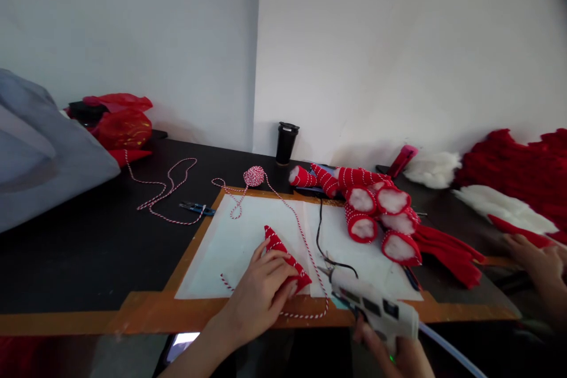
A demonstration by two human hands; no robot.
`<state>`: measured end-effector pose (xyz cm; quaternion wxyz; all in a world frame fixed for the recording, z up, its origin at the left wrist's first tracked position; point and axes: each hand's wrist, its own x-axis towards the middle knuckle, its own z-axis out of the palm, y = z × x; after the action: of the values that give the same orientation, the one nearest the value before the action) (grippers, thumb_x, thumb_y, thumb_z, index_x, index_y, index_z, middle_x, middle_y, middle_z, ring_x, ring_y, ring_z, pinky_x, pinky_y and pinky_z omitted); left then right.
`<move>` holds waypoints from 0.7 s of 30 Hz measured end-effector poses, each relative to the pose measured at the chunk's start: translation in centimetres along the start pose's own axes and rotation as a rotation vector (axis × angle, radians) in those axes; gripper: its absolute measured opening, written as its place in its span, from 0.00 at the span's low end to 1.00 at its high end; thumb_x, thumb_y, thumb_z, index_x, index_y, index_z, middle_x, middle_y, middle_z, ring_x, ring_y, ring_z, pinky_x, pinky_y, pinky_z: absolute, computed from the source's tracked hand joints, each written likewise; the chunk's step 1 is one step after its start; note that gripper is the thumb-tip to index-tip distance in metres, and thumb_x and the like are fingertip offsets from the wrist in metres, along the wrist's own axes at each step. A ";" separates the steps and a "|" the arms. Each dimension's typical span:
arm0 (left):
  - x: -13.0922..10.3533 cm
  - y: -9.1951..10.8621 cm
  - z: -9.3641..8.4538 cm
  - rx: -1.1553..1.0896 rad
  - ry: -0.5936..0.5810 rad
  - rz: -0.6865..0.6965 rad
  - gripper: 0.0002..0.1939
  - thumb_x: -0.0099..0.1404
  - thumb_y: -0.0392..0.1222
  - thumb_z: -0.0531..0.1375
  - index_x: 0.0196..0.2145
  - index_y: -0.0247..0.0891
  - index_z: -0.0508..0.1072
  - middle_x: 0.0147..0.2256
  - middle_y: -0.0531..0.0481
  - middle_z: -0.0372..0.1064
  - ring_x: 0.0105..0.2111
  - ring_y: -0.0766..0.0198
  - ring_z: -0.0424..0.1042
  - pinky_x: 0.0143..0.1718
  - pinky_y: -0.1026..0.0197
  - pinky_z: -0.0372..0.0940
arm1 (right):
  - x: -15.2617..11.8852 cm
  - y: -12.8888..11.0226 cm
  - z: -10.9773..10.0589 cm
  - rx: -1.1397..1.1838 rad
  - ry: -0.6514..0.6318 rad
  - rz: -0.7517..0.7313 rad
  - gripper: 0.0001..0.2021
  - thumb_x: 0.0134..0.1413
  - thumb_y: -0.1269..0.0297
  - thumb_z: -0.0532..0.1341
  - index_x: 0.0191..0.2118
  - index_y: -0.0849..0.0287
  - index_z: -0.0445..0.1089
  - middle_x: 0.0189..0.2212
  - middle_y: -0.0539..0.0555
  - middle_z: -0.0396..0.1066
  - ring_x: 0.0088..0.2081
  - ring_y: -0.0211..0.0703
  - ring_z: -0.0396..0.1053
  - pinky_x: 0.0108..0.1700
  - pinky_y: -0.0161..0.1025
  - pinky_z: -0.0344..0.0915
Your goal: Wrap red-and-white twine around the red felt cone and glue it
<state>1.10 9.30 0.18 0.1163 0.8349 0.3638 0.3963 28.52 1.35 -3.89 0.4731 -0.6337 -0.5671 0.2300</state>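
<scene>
My left hand (266, 283) grips a small red felt cone (283, 251) with red-and-white cord across it, over the white paper (208, 260). Some of the cone is hidden under my fingers. In my right hand (390, 348) is a white hot glue gun (376, 301), its nozzle pointing left toward the cone without touching it. A clear glue stick (447, 345) trails from the gun's back. The red-and-white twisted cord (305, 242) runs from a ball of cord (254, 176) at the paper's far edge, past the cone's right side, and down to the table's front edge.
Several stuffed red cones (361, 201) are piled right of centre, beside red felt pieces (447, 251). Blue thread snips (195, 207) lie left, a black tumbler (287, 143) stands at the wall. Another person's hands (535, 257) work at far right near white stuffing (505, 207).
</scene>
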 end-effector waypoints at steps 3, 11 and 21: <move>-0.1 0.0 0.0 0.005 0.001 -0.011 0.08 0.68 0.30 0.55 0.37 0.40 0.72 0.34 0.51 0.76 0.45 0.56 0.72 0.61 0.35 0.55 | 2.3 -0.6 -1.7 0.164 -0.068 0.258 0.22 0.53 0.40 0.64 0.30 0.57 0.71 0.27 0.58 0.79 0.31 0.52 0.79 0.33 0.41 0.77; -0.2 -0.2 0.2 0.025 0.024 -0.021 0.06 0.67 0.30 0.57 0.39 0.40 0.69 0.36 0.51 0.76 0.44 0.56 0.73 0.60 0.34 0.56 | 7.4 1.9 -5.1 -0.551 -0.020 0.113 0.24 0.56 0.38 0.58 0.25 0.55 0.71 0.19 0.54 0.72 0.23 0.53 0.72 0.26 0.44 0.67; -0.3 -0.5 0.3 0.006 0.007 -0.024 0.08 0.68 0.30 0.56 0.40 0.42 0.68 0.37 0.51 0.75 0.44 0.57 0.73 0.60 0.35 0.56 | 5.7 -5.5 4.3 0.014 -0.421 -0.460 0.15 0.61 0.71 0.60 0.52 0.52 0.73 0.50 0.57 0.73 0.54 0.47 0.69 0.57 0.45 0.66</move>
<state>0.95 9.46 -0.46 0.1171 0.8294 0.3753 0.3969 23.66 7.62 0.35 0.3892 -0.4238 -0.7797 0.2470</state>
